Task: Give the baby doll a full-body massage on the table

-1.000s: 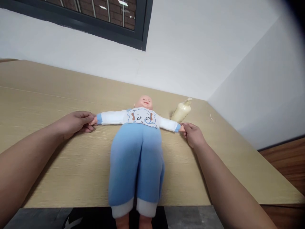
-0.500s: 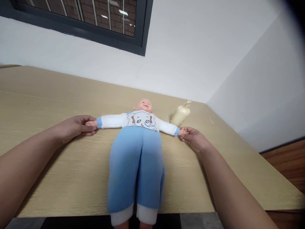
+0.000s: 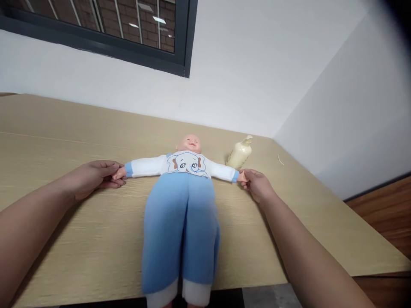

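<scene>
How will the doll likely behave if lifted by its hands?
The doll wears soft-looking clothes, so it may sag. Its head looks glossy, probably firm plastic. The left hand and right hand hold its small hands, so it might swing.

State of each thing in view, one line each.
Doll: dressed, lying face up, arms spread.
Left hand: closed on one doll hand.
Right hand: closed on the other doll hand.
Bottle: standing upright.
White strip: lying loose.
Window: can't tell if open or shut.
</scene>
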`<state>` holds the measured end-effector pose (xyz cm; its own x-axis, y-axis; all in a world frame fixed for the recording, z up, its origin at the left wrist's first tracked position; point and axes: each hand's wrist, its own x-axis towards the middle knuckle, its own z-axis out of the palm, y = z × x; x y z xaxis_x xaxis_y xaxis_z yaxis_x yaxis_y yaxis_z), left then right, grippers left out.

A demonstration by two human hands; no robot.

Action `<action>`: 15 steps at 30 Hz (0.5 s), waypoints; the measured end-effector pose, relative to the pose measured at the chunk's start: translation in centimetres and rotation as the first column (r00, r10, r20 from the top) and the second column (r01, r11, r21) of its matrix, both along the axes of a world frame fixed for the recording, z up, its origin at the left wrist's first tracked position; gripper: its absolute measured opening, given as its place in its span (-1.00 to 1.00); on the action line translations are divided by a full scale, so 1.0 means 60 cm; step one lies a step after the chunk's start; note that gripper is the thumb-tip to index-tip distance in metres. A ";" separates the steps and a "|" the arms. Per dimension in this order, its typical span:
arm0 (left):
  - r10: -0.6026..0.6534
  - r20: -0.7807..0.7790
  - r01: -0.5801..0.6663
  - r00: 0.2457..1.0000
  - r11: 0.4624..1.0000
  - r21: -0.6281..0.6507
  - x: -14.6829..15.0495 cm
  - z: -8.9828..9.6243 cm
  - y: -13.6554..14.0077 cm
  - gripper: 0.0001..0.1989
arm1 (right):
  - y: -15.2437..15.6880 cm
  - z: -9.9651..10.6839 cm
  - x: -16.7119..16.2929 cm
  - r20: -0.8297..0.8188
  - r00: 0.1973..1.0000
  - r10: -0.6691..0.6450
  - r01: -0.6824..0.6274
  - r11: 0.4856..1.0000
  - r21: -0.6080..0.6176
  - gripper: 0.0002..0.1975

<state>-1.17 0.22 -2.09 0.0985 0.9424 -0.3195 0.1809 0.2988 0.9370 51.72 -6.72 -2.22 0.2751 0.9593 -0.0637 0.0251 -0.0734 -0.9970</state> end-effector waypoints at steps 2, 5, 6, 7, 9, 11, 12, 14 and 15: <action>-0.022 0.042 0.023 0.999 1.000 -0.006 -0.007 -0.002 0.004 -0.56 | -0.003 0.003 0.004 -0.036 0.999 0.037 -0.037 0.999 -0.006 -0.71; -0.090 0.071 0.090 0.993 0.996 -0.001 -0.013 0.001 0.005 -0.49 | -0.008 0.009 0.016 -0.151 0.978 0.144 -0.147 0.989 -0.013 -0.74; -0.100 0.075 0.101 0.992 0.995 -0.006 -0.014 0.003 0.005 -0.48 | -0.009 0.010 0.021 -0.196 0.962 0.190 -0.196 0.981 -0.012 -0.73; -0.100 0.082 0.102 0.992 0.995 -0.015 -0.014 0.005 0.004 -0.48 | -0.010 0.011 0.026 -0.235 0.944 0.232 -0.241 0.970 -0.012 -0.71; -0.092 0.104 0.096 0.990 0.995 -0.034 -0.011 0.009 0.000 -0.46 | -0.010 0.011 0.035 -0.288 0.914 0.285 -0.301 0.954 -0.013 -0.64; -0.080 0.119 0.085 0.990 0.996 -0.039 -0.005 0.012 -0.005 -0.42 | -0.009 0.009 0.039 -0.305 0.905 0.296 -0.317 0.948 -0.020 -0.57; -0.075 0.119 0.079 0.990 0.996 -0.034 -0.001 0.013 -0.007 -0.43 | -0.008 0.008 0.039 -0.302 0.908 0.290 -0.311 0.950 -0.024 -0.55; -0.056 0.073 0.057 0.996 0.998 -0.021 0.008 0.016 -0.012 -0.48 | -0.008 0.006 0.036 -0.279 0.922 0.269 -0.288 0.957 -0.028 -0.57; -0.033 0.020 0.033 0.999 0.999 -0.001 0.013 0.017 -0.014 -0.51 | -0.008 0.005 0.034 -0.262 0.931 0.256 -0.272 0.962 -0.028 -0.61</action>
<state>-0.40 -0.61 -1.10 0.1356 0.9383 -0.3182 0.1716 0.2941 0.9402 53.75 -7.18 -1.90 -0.0205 0.9869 -0.1603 -0.2005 -0.1611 -0.9663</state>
